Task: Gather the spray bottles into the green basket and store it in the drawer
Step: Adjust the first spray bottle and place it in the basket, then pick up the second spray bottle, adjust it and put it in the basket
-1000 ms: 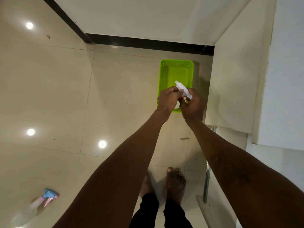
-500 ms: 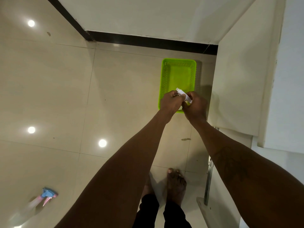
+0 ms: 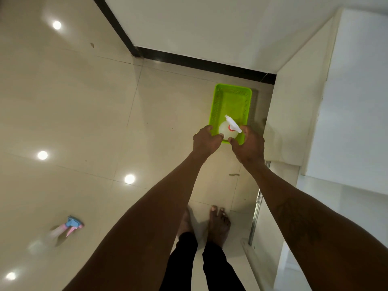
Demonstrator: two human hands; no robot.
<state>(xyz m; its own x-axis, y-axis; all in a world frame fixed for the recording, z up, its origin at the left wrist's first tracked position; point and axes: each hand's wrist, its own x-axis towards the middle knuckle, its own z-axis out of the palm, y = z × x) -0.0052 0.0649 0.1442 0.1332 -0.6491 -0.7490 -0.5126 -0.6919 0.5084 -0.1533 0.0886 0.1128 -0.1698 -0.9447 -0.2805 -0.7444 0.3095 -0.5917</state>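
Observation:
The green basket lies on the tiled floor next to the white cabinet, close to the corner of the wall. A clear spray bottle with a white trigger head and a red collar stands upright over the basket's near end. My left hand touches its left side with thumb and fingertips. My right hand holds its right side, one finger up by the trigger head. A second spray bottle, with a blue and pink head, lies on the floor far to the lower left.
The white cabinet rises directly right of the basket. Below it a metal slide rail runs along a white panel. A black skirting strip edges the wall behind. My bare feet stand on the tiles below the hands.
Both hands have lowered the clear bottle from above the basket's near rim down into its near end. The bottle's body now shows between my hands, which have spread apart.

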